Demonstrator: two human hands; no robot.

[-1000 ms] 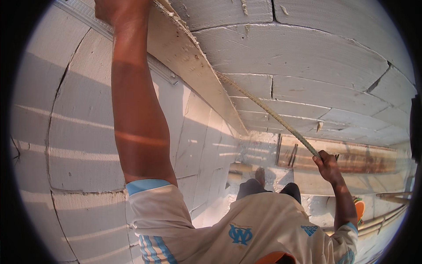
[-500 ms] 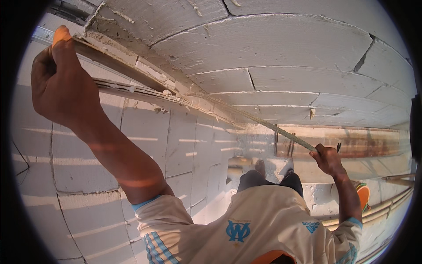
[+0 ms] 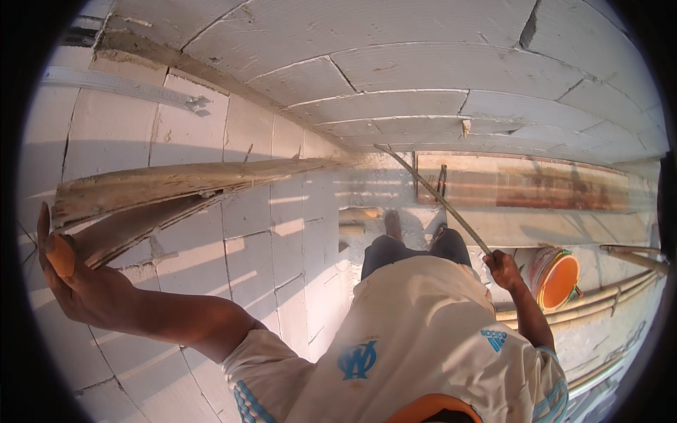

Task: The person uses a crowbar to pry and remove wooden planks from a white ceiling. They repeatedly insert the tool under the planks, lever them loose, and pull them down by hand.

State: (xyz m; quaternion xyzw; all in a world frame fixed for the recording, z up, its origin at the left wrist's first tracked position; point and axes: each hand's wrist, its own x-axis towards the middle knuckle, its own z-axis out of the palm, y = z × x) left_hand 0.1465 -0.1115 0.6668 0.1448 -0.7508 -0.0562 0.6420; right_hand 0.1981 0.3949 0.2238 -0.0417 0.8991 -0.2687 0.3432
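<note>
My left hand (image 3: 81, 278) is at the near left end of a wooden board form (image 3: 162, 187), made of planks joined at an angle. Its fingers are stretched out and the palm lies against the plank's end; whether any finger hooks behind it is hidden. Nails stick up from the upper plank, which stands away from the block wall (image 3: 254, 134). My right hand (image 3: 502, 268) is closed around the lower end of a ribbed steel bar (image 3: 437, 197). The bar slants up and leftward, its far tip apart from the boards.
An orange bucket (image 3: 560, 278) stands beside my right forearm. Long poles (image 3: 585, 303) lie on the right, and a stained plank platform (image 3: 522, 180) runs beyond my feet. A pale metal strip (image 3: 120, 84) lies against the wall at upper left.
The board form has come away from the wall corner and dropped lower, and my left hand has gone down with it, fingers now stretched. The bar's tip has left the boards.
</note>
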